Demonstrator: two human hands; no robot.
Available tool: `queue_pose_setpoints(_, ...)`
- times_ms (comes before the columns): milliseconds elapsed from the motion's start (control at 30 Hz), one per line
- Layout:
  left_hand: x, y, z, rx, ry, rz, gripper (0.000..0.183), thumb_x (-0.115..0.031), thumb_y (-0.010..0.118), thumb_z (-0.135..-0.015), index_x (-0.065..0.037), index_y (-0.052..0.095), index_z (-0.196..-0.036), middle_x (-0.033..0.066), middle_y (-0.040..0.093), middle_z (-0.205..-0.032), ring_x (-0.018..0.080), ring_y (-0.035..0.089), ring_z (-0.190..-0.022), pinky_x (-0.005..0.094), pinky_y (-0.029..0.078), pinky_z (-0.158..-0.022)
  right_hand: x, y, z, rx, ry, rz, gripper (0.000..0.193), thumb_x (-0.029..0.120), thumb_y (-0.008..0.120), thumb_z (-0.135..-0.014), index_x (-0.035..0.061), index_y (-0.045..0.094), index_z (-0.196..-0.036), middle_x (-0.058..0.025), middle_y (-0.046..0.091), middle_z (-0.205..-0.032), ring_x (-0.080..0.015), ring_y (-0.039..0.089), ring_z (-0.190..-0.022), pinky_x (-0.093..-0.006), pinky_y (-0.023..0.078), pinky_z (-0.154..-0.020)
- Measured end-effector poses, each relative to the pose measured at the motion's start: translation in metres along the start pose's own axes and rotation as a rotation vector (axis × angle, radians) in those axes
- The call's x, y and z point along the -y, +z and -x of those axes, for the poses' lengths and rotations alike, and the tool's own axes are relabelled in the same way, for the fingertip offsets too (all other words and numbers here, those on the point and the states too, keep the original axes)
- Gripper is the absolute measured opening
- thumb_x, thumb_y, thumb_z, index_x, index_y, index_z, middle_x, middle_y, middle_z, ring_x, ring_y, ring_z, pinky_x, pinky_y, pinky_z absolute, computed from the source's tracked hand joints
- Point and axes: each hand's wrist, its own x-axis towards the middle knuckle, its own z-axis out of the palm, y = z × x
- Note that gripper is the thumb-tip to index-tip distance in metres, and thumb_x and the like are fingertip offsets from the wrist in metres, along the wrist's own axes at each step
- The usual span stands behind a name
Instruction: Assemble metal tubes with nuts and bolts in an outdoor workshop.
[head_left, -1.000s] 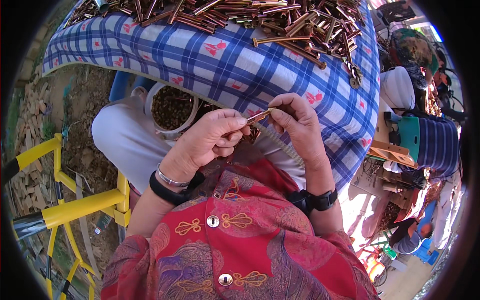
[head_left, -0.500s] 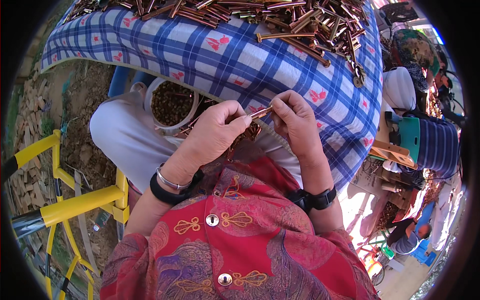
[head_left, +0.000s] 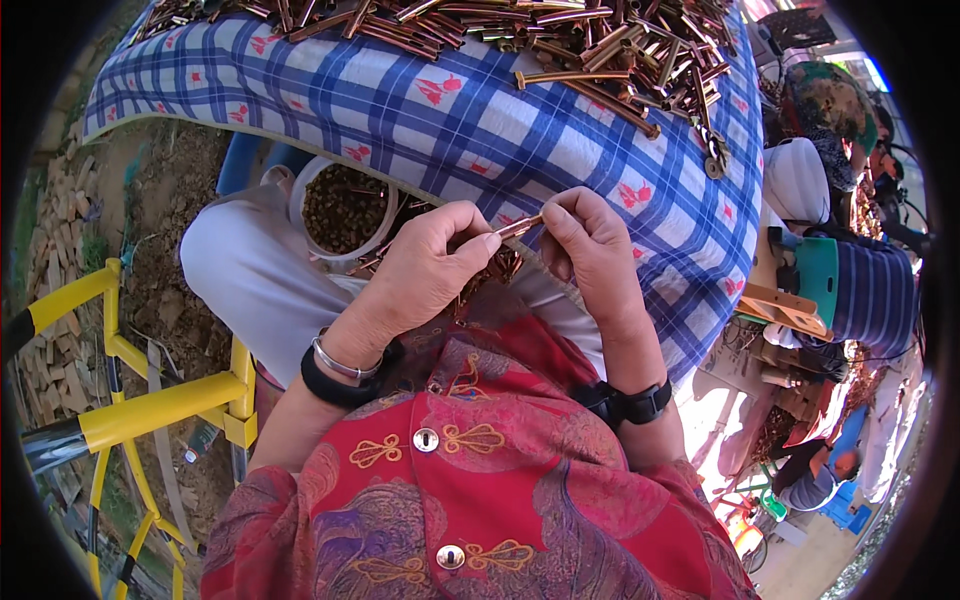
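Note:
My left hand pinches a shiny copper-coloured sleeve anchor between thumb and forefinger, its free end pointing up and to the right. At that end my right hand is closed, with thumb and forefinger pressed at the tip. Anything small inside the right fingers is hidden. Both hands are above my lap, by the near edge of a table under a blue and white checked cloth. A heap of copper-coloured metal sleeves and bolts lies on the cloth beyond them.
A white bucket of small brass-coloured pieces stands beside my left knee. Yellow and black metal railing is close on the left. Off to the right are a white bucket, a green chair and a distant person.
My right fingers have shifted slightly at the anchor's tip, so more of that end shows. The left hand keeps its pinch in nearly the same place.

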Motion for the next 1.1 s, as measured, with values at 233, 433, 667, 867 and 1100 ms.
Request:
queue_pose_setpoints(233, -0.008, -0.003, 0.001, 0.046, -0.039, 0.022, 0.012, -0.015, 0.057, -0.091, -0.003, 0.056, -0.086, -0.006, 0.05, -0.071, 0.0006, 0.043, -0.062, 0.0187, 0.036, -0.053, 0.001, 0.005, -0.005, -0.007, -0.126, -0.052, 0.014, 0.017, 0.057, -0.094, 0.0035, 0.055, -0.092, 0.0023, 0.053, -0.065, -0.0031, 0.045, -0.055, -0.0181, 0.034, -0.049)
queue_pose_setpoints(433, -0.006, -0.004, 0.004, -0.004, 0.006, -0.107, 0.013, -0.014, 0.057, -0.091, -0.001, 0.058, -0.089, -0.0027, 0.054, -0.071, 0.0034, 0.047, -0.063, 0.0212, 0.04, -0.055, -0.003, 0.006, -0.001, -0.005, 0.056, -0.144, 0.014, 0.016, 0.057, -0.093, 0.0033, 0.056, -0.099, -0.0008, 0.06, -0.071, -0.006, 0.053, -0.058, -0.0194, 0.041, -0.054)
queue_pose_setpoints(667, -0.007, -0.006, 0.007, 0.012, 0.074, -0.154, 0.013, -0.014, 0.057, -0.091, -0.001, 0.057, -0.088, -0.0023, 0.055, -0.072, 0.0036, 0.049, -0.063, 0.0218, 0.042, -0.055, -0.001, 0.008, 0.002, -0.024, -0.003, 0.083, 0.015, 0.017, 0.056, -0.094, 0.0021, 0.055, -0.096, -0.0011, 0.058, -0.069, -0.005, 0.049, -0.055, -0.0191, 0.039, -0.051)
queue_pose_setpoints(867, -0.007, -0.007, 0.01, 0.022, 0.03, -0.085, 0.018, -0.018, 0.059, -0.09, 0.0, 0.058, -0.088, -0.0005, 0.055, -0.072, 0.0057, 0.046, -0.066, 0.0242, 0.041, -0.059, 0.003, 0.015, -0.001, -0.043, -0.103, 0.148, 0.01, 0.013, 0.054, -0.094, 0.0027, 0.055, -0.091, -0.0008, 0.056, -0.069, -0.0046, 0.047, -0.053, -0.0194, 0.039, -0.05)
queue_pose_setpoints(1100, -0.002, -0.01, 0.006, 0.046, -0.007, -0.051, 0.012, -0.015, 0.057, -0.091, -0.002, 0.057, -0.089, -0.0029, 0.055, -0.072, 0.0031, 0.05, -0.064, 0.0202, 0.041, -0.055, 0.005, 0.015, -0.002, 0.011, -0.071, -0.041, 0.012, 0.013, 0.057, -0.093, 0.0019, 0.056, -0.09, -0.0006, 0.057, -0.067, -0.0046, 0.047, -0.054, -0.0203, 0.039, -0.05)
